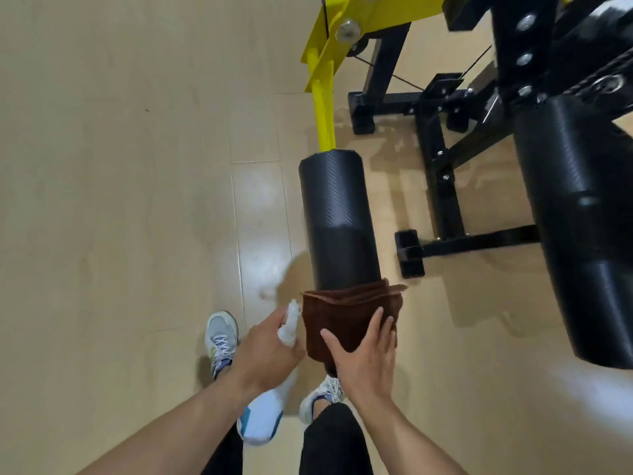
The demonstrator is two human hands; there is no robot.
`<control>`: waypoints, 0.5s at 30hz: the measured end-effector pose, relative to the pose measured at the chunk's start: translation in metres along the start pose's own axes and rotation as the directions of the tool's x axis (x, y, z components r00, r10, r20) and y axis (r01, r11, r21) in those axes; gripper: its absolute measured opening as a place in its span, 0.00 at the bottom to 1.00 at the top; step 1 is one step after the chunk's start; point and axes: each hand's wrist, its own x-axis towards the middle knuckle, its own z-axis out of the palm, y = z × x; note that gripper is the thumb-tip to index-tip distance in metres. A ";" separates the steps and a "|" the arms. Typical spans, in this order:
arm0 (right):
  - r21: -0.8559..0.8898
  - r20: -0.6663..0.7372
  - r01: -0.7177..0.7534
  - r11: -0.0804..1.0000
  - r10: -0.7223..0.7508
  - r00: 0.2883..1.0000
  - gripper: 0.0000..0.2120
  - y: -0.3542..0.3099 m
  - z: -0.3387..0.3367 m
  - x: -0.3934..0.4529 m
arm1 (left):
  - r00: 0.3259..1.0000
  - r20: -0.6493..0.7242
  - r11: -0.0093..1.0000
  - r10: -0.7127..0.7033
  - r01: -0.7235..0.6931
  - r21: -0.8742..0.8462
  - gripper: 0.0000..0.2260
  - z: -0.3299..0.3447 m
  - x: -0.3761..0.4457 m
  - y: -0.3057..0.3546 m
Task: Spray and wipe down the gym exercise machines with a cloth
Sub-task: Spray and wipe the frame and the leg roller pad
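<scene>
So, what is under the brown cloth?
The brown cloth wraps the near end of the black roller pad. The right hand presses on the cloth. The pad's end is covered, so its condition cannot be seen.

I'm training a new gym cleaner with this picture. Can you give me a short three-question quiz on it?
1. True or false: the left hand holds the spray bottle.
2. What colour is the cloth?
3. Where is the right hand pressing the cloth? A) on the floor B) over the near end of the black roller pad C) on the yellow arm

Key: 1 true; 2 brown; 3 B.
</scene>
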 end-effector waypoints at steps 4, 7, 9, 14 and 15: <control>-0.094 -0.234 -0.085 0.992 0.061 0.970 0.66 -0.020 0.029 0.042 | 0.995 0.086 0.998 0.058 -0.060 0.017 0.14 -0.019 0.048 -0.015; -0.164 -0.279 0.002 0.987 -0.049 0.959 0.67 -0.016 0.025 0.054 | 0.992 0.101 0.997 0.077 -0.078 0.001 0.12 -0.032 0.077 -0.017; -0.169 -0.279 0.016 0.985 -0.063 0.958 0.66 -0.022 0.024 0.062 | 0.992 0.085 0.995 0.096 -0.094 -0.019 0.15 -0.038 0.097 -0.013; -0.144 -0.313 0.117 0.983 -0.157 0.937 0.61 -0.083 0.008 0.107 | 0.986 0.052 0.986 0.158 -0.155 -0.057 0.17 -0.049 0.141 0.002; -0.150 -0.320 0.141 0.979 -0.183 0.929 0.60 -0.100 0.002 0.122 | 0.984 0.046 0.984 0.171 -0.168 -0.058 0.17 -0.050 0.149 0.005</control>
